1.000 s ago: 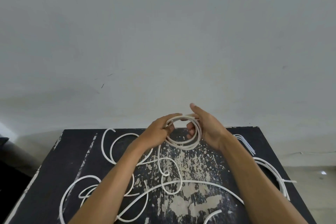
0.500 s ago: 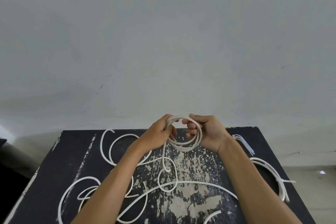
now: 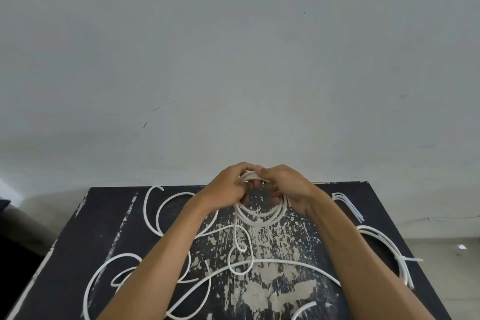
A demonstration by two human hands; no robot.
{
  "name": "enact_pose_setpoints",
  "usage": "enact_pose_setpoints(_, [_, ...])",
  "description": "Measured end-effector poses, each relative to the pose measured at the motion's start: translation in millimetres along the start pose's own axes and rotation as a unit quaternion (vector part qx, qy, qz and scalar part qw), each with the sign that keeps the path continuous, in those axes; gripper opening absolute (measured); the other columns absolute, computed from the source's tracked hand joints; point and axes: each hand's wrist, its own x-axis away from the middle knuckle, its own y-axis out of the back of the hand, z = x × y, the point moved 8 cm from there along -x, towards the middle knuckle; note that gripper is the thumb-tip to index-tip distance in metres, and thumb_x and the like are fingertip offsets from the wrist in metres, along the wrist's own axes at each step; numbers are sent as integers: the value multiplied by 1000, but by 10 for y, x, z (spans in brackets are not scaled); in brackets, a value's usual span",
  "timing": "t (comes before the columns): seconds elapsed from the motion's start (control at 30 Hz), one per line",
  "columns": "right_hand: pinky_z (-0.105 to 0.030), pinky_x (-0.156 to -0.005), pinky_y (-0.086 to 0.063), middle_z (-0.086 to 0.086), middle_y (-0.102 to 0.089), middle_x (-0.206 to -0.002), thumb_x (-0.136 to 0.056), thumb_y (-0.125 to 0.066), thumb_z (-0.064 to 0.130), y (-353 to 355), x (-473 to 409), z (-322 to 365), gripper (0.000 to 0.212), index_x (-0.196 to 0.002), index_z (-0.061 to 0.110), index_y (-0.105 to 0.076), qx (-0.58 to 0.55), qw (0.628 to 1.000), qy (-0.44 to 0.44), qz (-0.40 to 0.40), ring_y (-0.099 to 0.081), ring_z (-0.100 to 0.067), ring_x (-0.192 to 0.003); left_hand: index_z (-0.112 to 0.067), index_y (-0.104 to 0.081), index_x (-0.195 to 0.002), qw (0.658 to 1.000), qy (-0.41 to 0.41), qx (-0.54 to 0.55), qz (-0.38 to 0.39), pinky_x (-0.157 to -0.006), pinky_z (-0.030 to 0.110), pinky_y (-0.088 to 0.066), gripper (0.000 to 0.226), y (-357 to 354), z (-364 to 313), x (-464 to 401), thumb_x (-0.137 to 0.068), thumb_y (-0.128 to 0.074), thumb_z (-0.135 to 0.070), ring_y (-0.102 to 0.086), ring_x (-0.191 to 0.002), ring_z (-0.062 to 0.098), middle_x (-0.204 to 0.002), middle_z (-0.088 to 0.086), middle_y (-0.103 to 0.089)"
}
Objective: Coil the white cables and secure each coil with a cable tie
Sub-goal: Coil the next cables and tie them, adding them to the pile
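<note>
White cable coil (image 3: 262, 215) is held up over the far middle of the table (image 3: 104, 215), several turns stacked, its lower arc hanging free just above the worn paint. Left hand (image 3: 228, 189) grips the coil's upper left, fingers curled round the strands; right hand (image 3: 283, 189) grips the upper right, fingers likewise wrapped round the bundle. Both hands meet at the top of the coil, knuckles nearly touching. A loose tail (image 3: 240, 239) drops from the coil's left side and runs down into the slack cable (image 3: 259, 262) on the tabletop, which arcs across the near middle. More loose white cable loops (image 3: 155, 210) lie on the left half of the table, apart from the hands. At the right edge, a finished coil (image 3: 389, 247) lies flat with a cable tie (image 3: 410, 259) round it, tie end sticking out rightward. A bunch of spare cable ties (image 3: 348, 202) lies at the far right corner. Plain grey wall (image 3: 233, 60) behind.
</note>
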Motion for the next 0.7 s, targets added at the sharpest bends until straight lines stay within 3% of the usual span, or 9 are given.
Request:
enact_pose_setpoints(0.1, [-23,-45,-29,7,-25,-57,-104,-55,35,96,31,32,39,-72,13,-59,-178,984,13,-18,-23,-11,-48,-16,-68,-108,993,13,116,-2,-78,34,-58,15,5,130,45,-96,-64,-7,-72,-79,20,-86,5,-73])
enact_pose_setpoints(0.2, [-24,-45,-33,7,-25,-54,-102,-58,35,127,33,102,40,-68,13,-58,-294,954,52,-29,-24,-10,-46,-6,-67,-105,960,5,278,19,-95,43,-54,13,-75,201,117,-93,-64,-4,-68,-95,30,-91,8,-71])
enact_pose_setpoints(0.27, [-25,-48,-41,6,-27,-55,-104,-54,35,131,29,123,42,-69,12,-59,-356,932,68,-25,-28,-10,-47,-5,-71,-106,923,-20,383,-25,-95,46,-53,15,-44,194,150,-92,-66,-7,-67,-92,29,-88,6,-70])
enact_pose_setpoints(0.4, [-31,-62,-49,2,-37,-63,-107,-47,34,54,22,120,43,-74,12,-62,-345,935,79,-16,-38,-14,-54,-3,-69,-114,832,-59,547,-74,-84,42,-56,37,8,17,117,-102,-51,-32,-71,-76,27,-80,0,-62])
enact_pose_setpoints(0.47, [-33,-67,-53,0,-43,-65,-107,-46,33,13,21,93,44,-74,12,-64,-347,935,73,-11,-43,-15,-56,-2,-64,-121,840,-47,533,-95,-63,32,-53,47,38,-69,83,-106,-42,-40,-57,-52,15,-73,-5,-54])
enact_pose_setpoints(0.53, [-38,-73,-58,-4,-52,-68,-107,-45,30,-30,28,69,44,-78,8,-69,-355,933,63,9,-51,-18,-60,-8,-71,-112,867,-39,479,-129,-47,23,-33,40,106,-112,68,-106,-44,-37,-31,-43,8,-69,-8,-46])
enact_pose_setpoints(0.63, [-42,-77,-58,-12,-63,-81,-99,-52,30,33,71,80,37,-96,0,-73,-313,946,79,13,-61,-23,-70,-23,-76,-76,887,-16,439,-140,-43,22,-18,35,189,-101,76,-102,-54,-30,-19,-43,6,-68,-7,-42])
enact_pose_setpoints(0.7, [-39,-77,-56,-12,-67,-88,-95,-56,39,113,91,129,43,-107,2,-73,-234,968,92,-6,-64,-23,-73,-16,-69,-80,904,6,414,-108,-40,21,-17,21,190,-87,85,-96,-62,-27,-20,-42,6,-66,-4,-44])
